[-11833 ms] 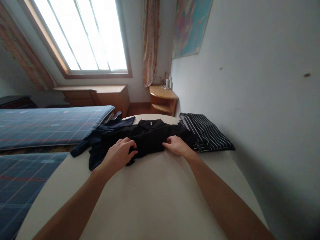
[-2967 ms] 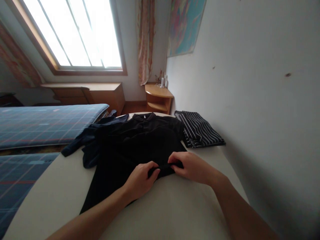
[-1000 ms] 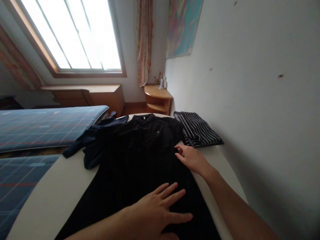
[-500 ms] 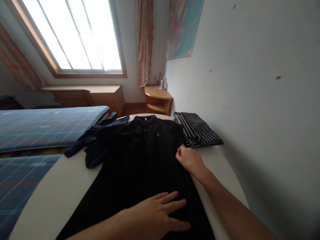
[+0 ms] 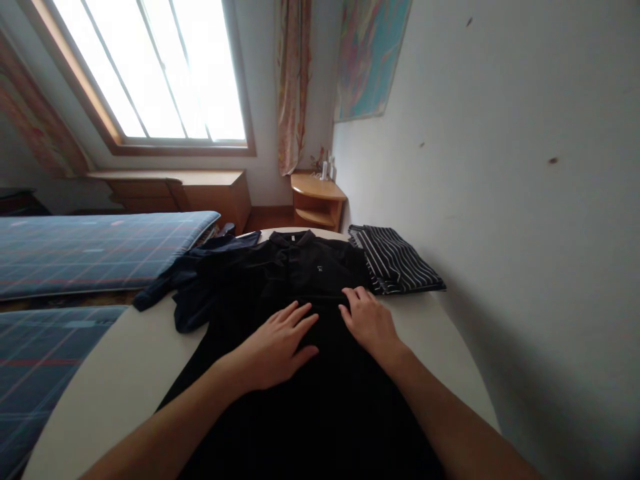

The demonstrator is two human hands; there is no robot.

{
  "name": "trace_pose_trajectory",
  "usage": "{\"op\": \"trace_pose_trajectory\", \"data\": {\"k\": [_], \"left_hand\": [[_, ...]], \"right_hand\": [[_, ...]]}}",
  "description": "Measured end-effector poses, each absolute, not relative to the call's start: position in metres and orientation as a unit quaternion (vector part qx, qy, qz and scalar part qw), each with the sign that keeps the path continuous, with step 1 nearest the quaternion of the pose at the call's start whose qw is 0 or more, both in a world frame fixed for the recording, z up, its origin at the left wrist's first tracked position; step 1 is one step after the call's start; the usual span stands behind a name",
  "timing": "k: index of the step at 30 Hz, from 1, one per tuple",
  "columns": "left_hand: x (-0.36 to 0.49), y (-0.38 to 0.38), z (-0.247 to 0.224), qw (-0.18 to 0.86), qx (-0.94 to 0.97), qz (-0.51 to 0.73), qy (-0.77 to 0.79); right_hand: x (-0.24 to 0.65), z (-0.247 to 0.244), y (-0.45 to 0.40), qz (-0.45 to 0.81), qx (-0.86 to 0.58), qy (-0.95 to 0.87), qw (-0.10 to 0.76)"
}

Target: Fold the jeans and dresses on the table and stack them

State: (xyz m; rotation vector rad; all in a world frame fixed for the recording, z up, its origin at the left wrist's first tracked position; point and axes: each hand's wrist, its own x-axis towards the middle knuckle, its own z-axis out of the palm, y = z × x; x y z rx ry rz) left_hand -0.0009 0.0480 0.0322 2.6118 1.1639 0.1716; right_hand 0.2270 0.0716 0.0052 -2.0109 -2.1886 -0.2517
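Note:
A black polo shirt (image 5: 303, 273) lies spread out on a round white table (image 5: 113, 373), its collar at the far edge and a small light logo on the chest. My left hand (image 5: 280, 343) rests palm down on the middle of the shirt, fingers apart. Close by on the right, my right hand (image 5: 369, 320) touches the shirt near its side edge; its fingers are slightly bent and apart. A crosswise fold shows in the cloth between the two hands. The dark fabric hides most detail below them.
Folded black-and-white striped cloth (image 5: 400, 261) lies at the table's right rear, by the white wall (image 5: 500, 220). Dark blue clothing (image 5: 193, 307) sits at left under the shirt's sleeve. Beyond are a blue plaid mattress (image 5: 100, 253) and a wooden corner shelf (image 5: 317, 189).
My left hand has moved forward and left over the shirt. My right hand has loosened from a pinch at the side and shifted slightly inward. A crosswise fold now shows.

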Motion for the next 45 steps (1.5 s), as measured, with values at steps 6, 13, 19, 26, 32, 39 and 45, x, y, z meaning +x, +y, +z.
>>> {"op": "trace_pose_trajectory", "data": {"k": [6, 13, 19, 26, 32, 39, 45], "left_hand": [[-0.038, 0.083, 0.014, 0.073, 0.885, 0.089, 0.452], [-0.053, 0.093, -0.007, -0.004, 0.864, 0.216, 0.456], [-0.075, 0.075, -0.032, 0.001, 0.842, 0.265, 0.47], [-0.096, 0.032, -0.041, -0.002, 0.809, 0.168, 0.563], [-0.104, -0.009, -0.059, -0.043, 0.792, 0.103, 0.6], [-0.091, -0.019, -0.046, -0.087, 0.795, 0.144, 0.583], [-0.042, 0.057, -0.013, -0.038, 0.83, 0.205, 0.518]], "right_hand": [[0.23, -0.011, 0.089, -0.057, -0.659, -0.748, 0.055], [0.251, -0.021, 0.115, -0.07, -0.656, -0.746, 0.095], [0.252, -0.024, 0.11, -0.07, -0.633, -0.754, 0.158], [0.237, -0.023, 0.083, -0.005, -0.585, -0.786, 0.201], [0.232, -0.02, 0.055, 0.034, -0.557, -0.819, 0.136], [0.231, -0.015, 0.035, 0.076, -0.507, -0.855, 0.079], [0.23, -0.016, 0.037, 0.085, -0.505, -0.856, 0.073]]}}
